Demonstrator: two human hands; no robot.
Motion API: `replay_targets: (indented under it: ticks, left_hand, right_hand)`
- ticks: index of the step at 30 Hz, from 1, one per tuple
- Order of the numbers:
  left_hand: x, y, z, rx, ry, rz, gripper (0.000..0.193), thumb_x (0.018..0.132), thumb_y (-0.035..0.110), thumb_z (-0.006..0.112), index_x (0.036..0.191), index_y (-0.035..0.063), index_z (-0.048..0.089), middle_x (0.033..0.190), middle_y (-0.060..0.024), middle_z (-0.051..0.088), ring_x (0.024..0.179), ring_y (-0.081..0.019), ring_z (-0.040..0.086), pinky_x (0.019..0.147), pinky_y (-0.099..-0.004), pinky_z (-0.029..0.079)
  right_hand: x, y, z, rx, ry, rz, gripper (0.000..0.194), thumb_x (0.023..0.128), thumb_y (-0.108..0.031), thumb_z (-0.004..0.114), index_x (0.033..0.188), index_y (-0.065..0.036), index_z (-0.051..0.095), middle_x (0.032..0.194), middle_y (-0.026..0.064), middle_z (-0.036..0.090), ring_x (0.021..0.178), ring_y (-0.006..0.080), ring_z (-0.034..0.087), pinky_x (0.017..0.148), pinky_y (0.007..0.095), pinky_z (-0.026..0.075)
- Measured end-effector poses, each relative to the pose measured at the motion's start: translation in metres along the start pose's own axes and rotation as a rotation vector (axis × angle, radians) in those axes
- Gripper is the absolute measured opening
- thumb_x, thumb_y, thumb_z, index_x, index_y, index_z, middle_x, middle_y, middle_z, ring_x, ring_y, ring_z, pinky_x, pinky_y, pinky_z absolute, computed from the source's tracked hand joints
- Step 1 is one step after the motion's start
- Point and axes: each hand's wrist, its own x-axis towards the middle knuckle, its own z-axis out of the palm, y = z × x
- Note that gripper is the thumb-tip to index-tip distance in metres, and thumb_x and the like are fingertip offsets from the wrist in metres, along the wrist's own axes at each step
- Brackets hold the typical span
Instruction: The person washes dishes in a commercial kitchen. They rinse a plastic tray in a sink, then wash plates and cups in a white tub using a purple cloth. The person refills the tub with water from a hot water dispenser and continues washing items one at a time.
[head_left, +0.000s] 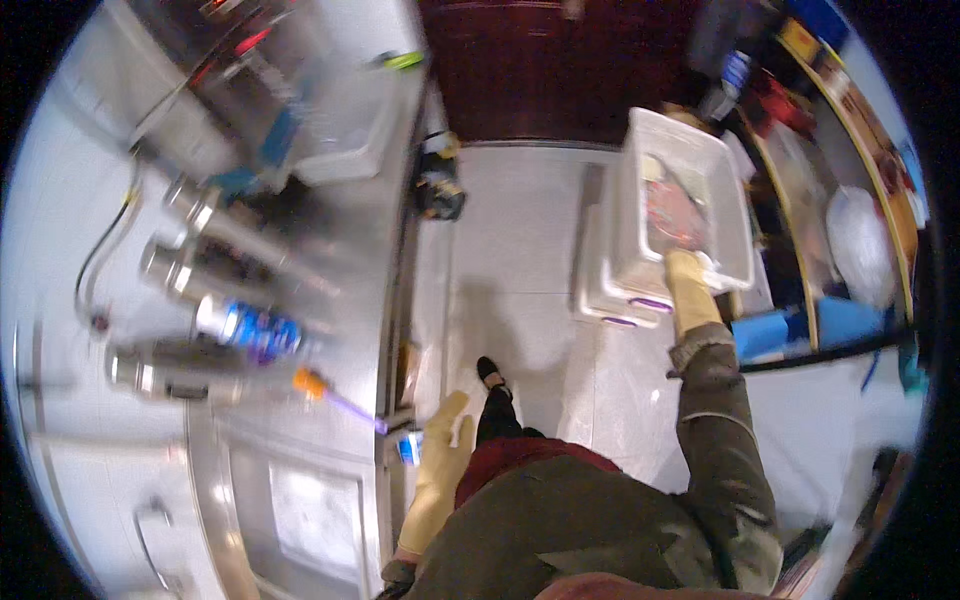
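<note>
My right hand (688, 283), in a pale yellow rubber glove, reaches over the near end of a white plastic tub (742, 202). Its fingertips are blurred or hidden, so its grip is unclear. Beside them at the rim is a small white thing (716, 274), perhaps a cloth. Inside the tub lies a flat reddish item (675, 210), too smeared to identify. The tub stands on stacked plastic boxes (592, 289) with purple latches. My left hand (444, 454), gloved alike, hangs low by the counter with fingers apart and nothing in it.
Along the left runs a steel counter (360, 292) holding several metal cylinders (202, 281), a blue-and-white can (251, 328), a purple-handled brush (341, 405) with an orange end and a white bin (345, 142). A sink (251, 487) is nearer. Loaded shelves (795, 202) stand right; a dark red door (555, 75) is ahead.
</note>
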Motion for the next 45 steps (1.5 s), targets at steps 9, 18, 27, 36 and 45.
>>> replay_targets:
  ticks: [9, 18, 27, 36, 45]
  left_hand:
    - [-0.162, -0.028, 0.011, -0.006, 0.032, -0.258, 0.035, 0.099, 0.014, 0.063, 0.133, 0.0055, 0.064, 0.143, -0.0162, 0.062, 0.125, -0.0365, 0.064, 0.098, -0.0420, 0.055]
    - [-0.227, -0.110, 0.022, 0.212, 0.204, -0.220, 0.025, 0.099, 0.018, 0.059, 0.119, 0.0057, 0.065, 0.114, -0.0200, 0.069, 0.108, -0.0396, 0.067, 0.087, -0.0461, 0.054]
    - [-0.236, -0.151, -0.080, 0.046, 0.411, -0.094, 0.036, 0.099, 0.013, 0.061, 0.132, -0.0002, 0.064, 0.134, -0.0233, 0.066, 0.128, -0.0376, 0.061, 0.110, -0.0414, 0.047]
    - [-0.048, -0.218, -0.257, 0.288, 0.547, -0.010, 0.056, 0.097, 0.027, 0.066, 0.146, 0.0046, 0.052, 0.153, -0.0174, 0.050, 0.137, -0.0348, 0.052, 0.115, -0.0420, 0.042]
    - [0.103, -0.236, -0.312, 0.920, 0.389, -0.242, 0.080, 0.092, 0.037, 0.066, 0.161, 0.0182, 0.031, 0.170, -0.0081, 0.027, 0.151, -0.0356, 0.035, 0.118, -0.0456, 0.041]
  right_hand:
    - [-0.002, 0.021, 0.038, 0.101, 0.149, -0.270, 0.025, 0.083, 0.000, 0.063, 0.105, -0.001, 0.075, 0.108, 0.0258, 0.073, 0.105, 0.0425, 0.070, 0.089, 0.0492, 0.055]
    - [-0.071, 0.006, 0.046, -0.094, 0.085, -0.438, 0.027, 0.089, -0.002, 0.056, 0.110, -0.001, 0.072, 0.108, 0.0278, 0.073, 0.107, 0.0464, 0.069, 0.090, 0.0513, 0.054]
    - [-0.150, 0.025, 0.141, 0.120, 0.021, -0.234, 0.022, 0.083, -0.002, 0.064, 0.101, -0.008, 0.076, 0.105, 0.0229, 0.075, 0.104, 0.0413, 0.071, 0.089, 0.0472, 0.057]
    - [-0.358, 0.012, 0.192, 0.702, -0.057, 0.243, 0.022, 0.082, -0.008, 0.071, 0.104, -0.005, 0.072, 0.098, 0.0214, 0.072, 0.097, 0.0342, 0.069, 0.088, 0.0404, 0.054]
    - [-0.549, -0.028, 0.216, 1.474, 0.136, 0.500, 0.031, 0.084, -0.009, 0.069, 0.114, -0.013, 0.068, 0.096, 0.0107, 0.070, 0.094, 0.0262, 0.067, 0.081, 0.0415, 0.054]
